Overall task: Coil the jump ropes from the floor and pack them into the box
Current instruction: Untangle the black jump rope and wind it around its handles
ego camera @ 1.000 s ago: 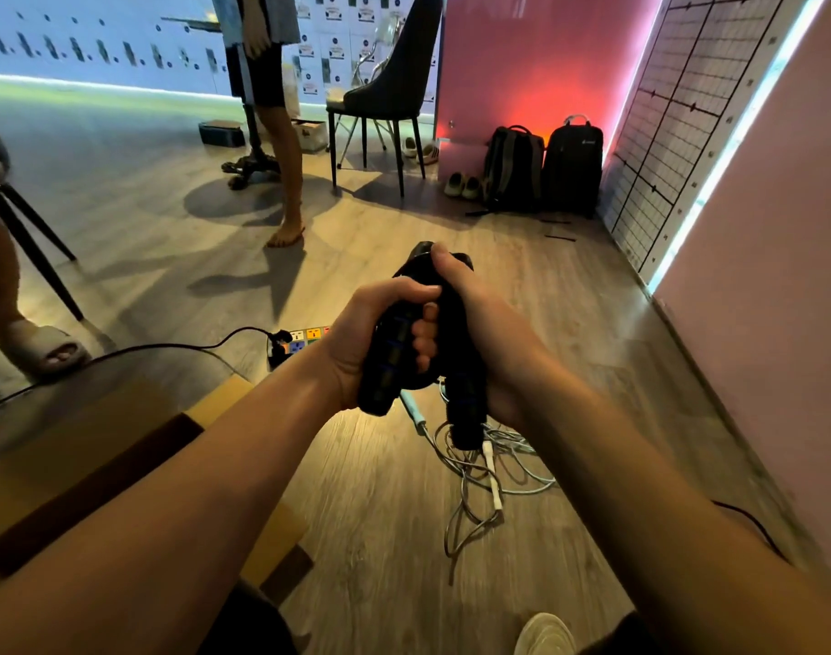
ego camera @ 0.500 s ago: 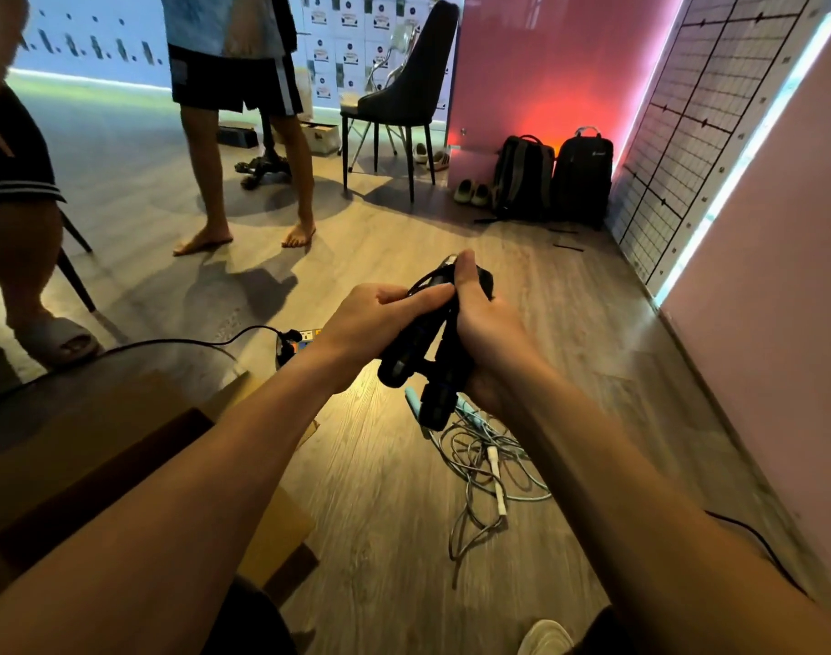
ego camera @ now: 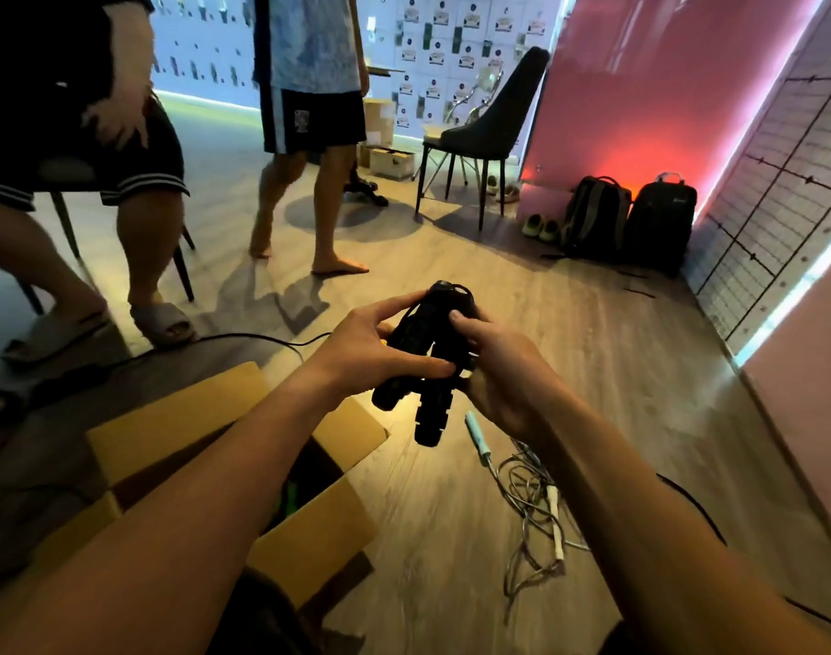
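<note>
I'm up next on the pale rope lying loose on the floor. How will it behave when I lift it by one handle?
Probably floppy: the pale rope lies in loose, overlapping loops, so the cord should trail and may snag on itself. The thin cord looks light. Its other handle will likely dangle and swing, so gather both handles first.

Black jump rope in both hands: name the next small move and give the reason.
Probably carry the black jump rope down and left into the open cardboard box. It already looks bundled, its handles together, held by the left hand and right hand, and the box sits open beside them. The pale rope on the floor waits.
</note>
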Available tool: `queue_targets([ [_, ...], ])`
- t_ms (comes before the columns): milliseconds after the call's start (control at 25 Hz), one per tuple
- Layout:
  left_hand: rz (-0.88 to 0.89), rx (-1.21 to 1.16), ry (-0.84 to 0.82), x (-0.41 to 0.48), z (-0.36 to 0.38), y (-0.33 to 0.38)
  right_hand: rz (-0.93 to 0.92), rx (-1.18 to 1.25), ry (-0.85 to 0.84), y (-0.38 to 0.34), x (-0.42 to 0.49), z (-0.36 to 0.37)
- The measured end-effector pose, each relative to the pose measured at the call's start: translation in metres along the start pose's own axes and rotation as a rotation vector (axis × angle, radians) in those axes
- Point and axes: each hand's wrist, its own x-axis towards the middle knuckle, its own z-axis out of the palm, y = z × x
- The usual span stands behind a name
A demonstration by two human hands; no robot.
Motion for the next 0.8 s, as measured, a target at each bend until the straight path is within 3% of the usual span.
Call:
queue_targets([
  [320,-0.076,0.193,0.140,-0.010,-0.070,-0.054,0.038,-0.303,-0.099,0.048,0.058,0.044],
  [600,-0.233,0.137,0.378,-0.032,-0.096,-0.218,0.117,-0.504,-0.232,0.172,0.150,0.090],
  [800,-0.421,0.199,0.372,-0.048,-0.122,-0.324,0.322,-0.473,-0.287,0.287,0.203,0.110],
])
